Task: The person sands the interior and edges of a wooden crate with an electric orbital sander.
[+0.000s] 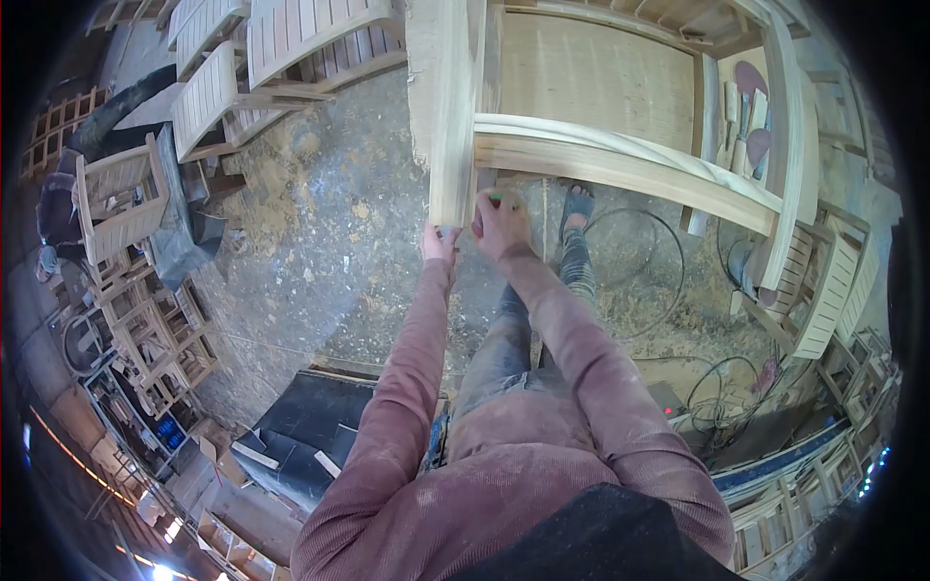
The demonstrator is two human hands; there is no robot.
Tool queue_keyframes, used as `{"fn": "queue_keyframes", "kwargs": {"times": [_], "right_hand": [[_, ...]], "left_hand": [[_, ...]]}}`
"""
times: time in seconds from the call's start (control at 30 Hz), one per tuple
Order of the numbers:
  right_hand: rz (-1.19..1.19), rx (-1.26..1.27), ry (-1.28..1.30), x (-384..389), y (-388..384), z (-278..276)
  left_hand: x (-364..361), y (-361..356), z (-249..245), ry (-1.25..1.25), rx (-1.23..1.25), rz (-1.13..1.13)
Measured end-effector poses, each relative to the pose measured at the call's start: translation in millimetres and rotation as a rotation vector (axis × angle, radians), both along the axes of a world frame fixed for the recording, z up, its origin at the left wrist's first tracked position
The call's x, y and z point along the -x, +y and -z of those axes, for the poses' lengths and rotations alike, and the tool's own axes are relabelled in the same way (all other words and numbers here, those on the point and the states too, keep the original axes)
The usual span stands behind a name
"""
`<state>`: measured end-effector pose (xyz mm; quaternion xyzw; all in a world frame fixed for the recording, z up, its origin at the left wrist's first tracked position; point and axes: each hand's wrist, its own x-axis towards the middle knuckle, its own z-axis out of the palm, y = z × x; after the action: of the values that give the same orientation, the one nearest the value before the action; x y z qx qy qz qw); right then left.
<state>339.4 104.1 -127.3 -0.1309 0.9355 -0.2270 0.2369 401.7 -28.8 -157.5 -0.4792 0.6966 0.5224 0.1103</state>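
1. Left hand: the arm is stretched forward in a dusty pink sleeve. The fingers are closed around the near end of the wooden post.
2. Right hand: it is raised just beside the left hand, on the right side of the same post end. The fingers are curled around a small green item. Only the tip of the item shows, so its type cannot be determined.
3. Wooden post: pale, unfinished timber. It runs from the top edge of the view down to the two hands and forms one member of a larger furniture frame.
4. Curved rail: it joins the post just above the right hand and sweeps to the right, where it meets a second upright of the frame. A flat wooden panel lies behind the rail.
5. Floor: bare concrete, covered with sawdust and shavings below the frame.
6. Foot: the person's own foot, in an open sandal, stands on the floor below the rail.
7. Cables: black loops lie on the floor to the right of the foot.
8. Slatted chairs: several unfinished units stand at the upper left, well apart from the hands.
9. Stacked frames: smaller wooden assemblies are piled along the left edge.
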Motion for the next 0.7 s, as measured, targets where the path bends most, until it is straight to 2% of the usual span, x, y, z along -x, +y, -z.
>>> {"fn": "queue_keyframes", "kwargs": {"times": [0.03,0.07,0.1,0.17,0.33,0.57,0.6,0.67,0.7], "right_hand": [[-0.005,-0.001,0.005,-6.6,8.2,-3.8],[0.059,0.023,-0.137,-12.2,16.9,-7.2],[0.121,0.047,-0.282,-16.9,25.2,-10.4],[0.17,0.001,-0.303,-27.9,39.8,-14.8],[0.225,-0.074,-0.351,-34.5,76.6,-21.2],[0.265,-0.068,-0.276,-22.6,87.9,-24.9],[0.267,-0.06,-0.254,-21.7,87.5,-24.9],[0.271,-0.038,-0.258,-20.7,86.2,-24.6],[0.275,-0.019,-0.26,-20.2,85.4,-25.3]], "left_hand": [[7.4,-1.5,-2.6,-0.082,-0.009,0.083],[15.2,-1.9,-4.2,-0.164,-0.017,0.166],[20.1,-1.1,1.3,-0.161,-0.019,0.16],[26.9,0.4,21.0,-0.001,0.201,0.404],[38.1,7.9,95.7,0.182,0.015,0.231],[38.2,14.1,163.3,0.55,-0.286,-0.057],[40.1,13.7,158.2,0.55,-0.285,-0.056],[45.1,13.7,135.3,0.289,-0.039,0.269],[46.4,14.0,129.6,0.286,-0.038,0.271]]}}
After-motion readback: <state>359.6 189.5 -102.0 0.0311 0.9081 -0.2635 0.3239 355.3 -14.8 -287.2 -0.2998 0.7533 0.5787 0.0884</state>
